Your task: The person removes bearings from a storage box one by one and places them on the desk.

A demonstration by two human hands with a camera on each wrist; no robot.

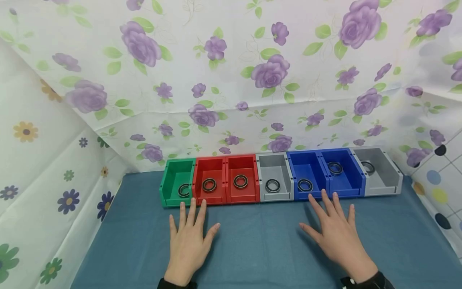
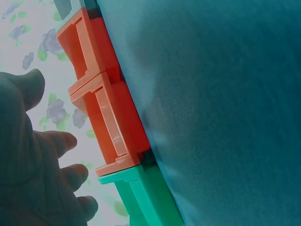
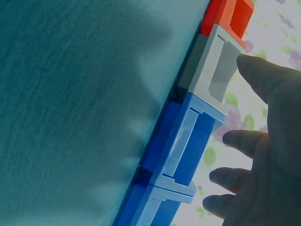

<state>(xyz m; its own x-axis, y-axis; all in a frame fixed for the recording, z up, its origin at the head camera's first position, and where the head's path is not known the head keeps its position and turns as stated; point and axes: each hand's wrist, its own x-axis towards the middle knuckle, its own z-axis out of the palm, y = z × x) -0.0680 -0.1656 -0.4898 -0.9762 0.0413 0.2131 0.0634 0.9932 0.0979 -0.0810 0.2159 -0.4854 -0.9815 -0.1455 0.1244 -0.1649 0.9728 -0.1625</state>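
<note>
No legible lettering on the bins [image 1: 242, 197], none on the rings [image 1: 235, 182] (possibly too small to read), no numbers

On the tabletop [image 1: 260, 245], seven bins [image 1: 276, 196] are standing abreast, one ring [image 1: 235, 182] lying in each. The two leftmost are sitting ahead of the left hand [image 1: 189, 245]; the fifth and sixth from the left are sitting ahead of the right hand [image 1: 337, 235]. A sheet [image 1: 245, 88] is hanging behind the row, farthest from both hands.
</note>
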